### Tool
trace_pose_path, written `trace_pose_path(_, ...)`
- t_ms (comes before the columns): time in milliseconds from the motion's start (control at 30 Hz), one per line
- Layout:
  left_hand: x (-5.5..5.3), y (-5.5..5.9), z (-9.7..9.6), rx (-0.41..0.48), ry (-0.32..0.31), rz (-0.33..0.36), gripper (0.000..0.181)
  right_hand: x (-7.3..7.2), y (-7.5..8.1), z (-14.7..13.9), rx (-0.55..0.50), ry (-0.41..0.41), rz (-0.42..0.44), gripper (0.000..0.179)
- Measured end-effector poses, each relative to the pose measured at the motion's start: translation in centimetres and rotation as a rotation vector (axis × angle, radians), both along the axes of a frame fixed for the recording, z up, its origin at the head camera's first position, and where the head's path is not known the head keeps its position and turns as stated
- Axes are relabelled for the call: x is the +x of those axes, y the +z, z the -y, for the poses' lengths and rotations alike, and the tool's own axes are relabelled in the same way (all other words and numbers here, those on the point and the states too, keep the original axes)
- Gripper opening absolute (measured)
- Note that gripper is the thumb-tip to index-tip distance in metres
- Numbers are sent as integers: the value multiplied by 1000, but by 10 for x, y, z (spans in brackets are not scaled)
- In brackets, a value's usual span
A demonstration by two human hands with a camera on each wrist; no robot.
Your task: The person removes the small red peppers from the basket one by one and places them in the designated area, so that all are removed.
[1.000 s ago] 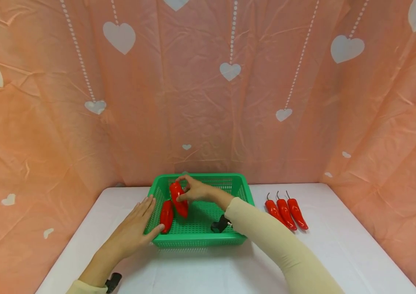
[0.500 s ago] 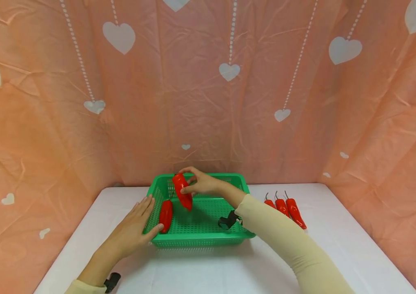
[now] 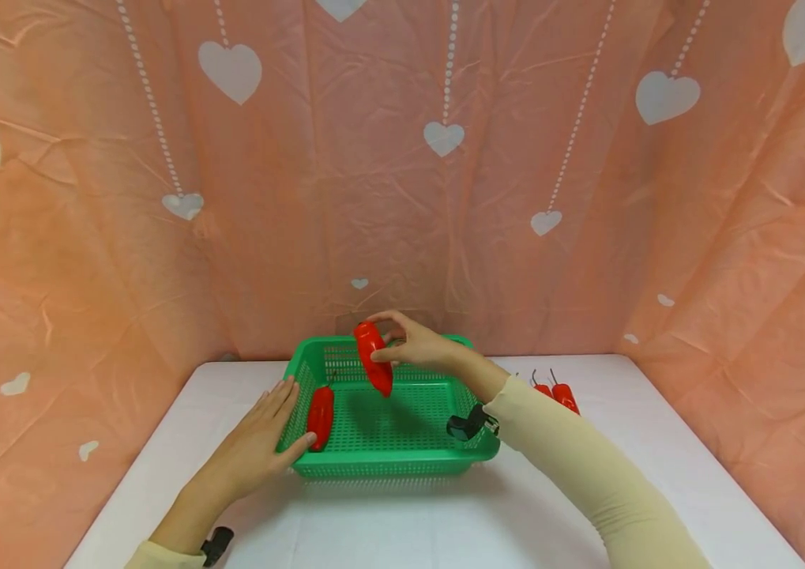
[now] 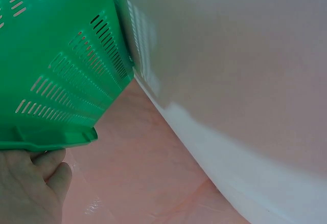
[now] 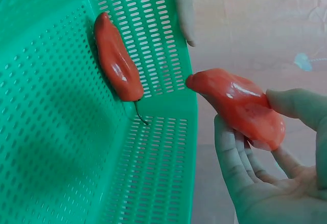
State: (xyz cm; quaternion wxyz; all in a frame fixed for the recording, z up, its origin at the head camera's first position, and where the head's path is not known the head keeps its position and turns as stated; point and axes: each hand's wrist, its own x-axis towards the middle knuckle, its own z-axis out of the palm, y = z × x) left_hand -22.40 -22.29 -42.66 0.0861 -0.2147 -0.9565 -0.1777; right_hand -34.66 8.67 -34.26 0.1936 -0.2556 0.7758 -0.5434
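Note:
My right hand [image 3: 419,345] pinches a red chili pepper [image 3: 375,359] between thumb and fingers, held up over the green basket [image 3: 395,457]. In the right wrist view the gripped pepper [image 5: 237,104] hangs beyond the basket's wall, apart from it. A second red chili pepper [image 3: 321,419] lies inside the basket along its left side, its thin stem pointing to the back. My left hand [image 3: 253,442] rests on the basket's left rim with fingers straight and thumb over the front corner. The left wrist view shows part of that hand [image 4: 30,183] under the basket rim [image 4: 51,143].
On the white table [image 3: 388,529], right of the basket, lie more red chili peppers [image 3: 564,397], partly hidden behind my right sleeve [image 3: 580,458]. A pink curtain [image 3: 388,197] with white hearts closes off the back and both sides.
My right hand has lifted the pepper from beside the other one and carried it up and to the right. The left hand has stayed on the rim.

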Motion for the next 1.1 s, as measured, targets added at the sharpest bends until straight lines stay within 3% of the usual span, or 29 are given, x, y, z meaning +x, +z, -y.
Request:
trace_pose_path(700, 0, -1, 3, 10, 2, 4, 89, 24, 9, -74, -14, -67, -50, 69)
trace_pose_path(1100, 2, 0, 0, 9, -2, 5, 89, 38, 2, -119, -20, -136, -70, 71)
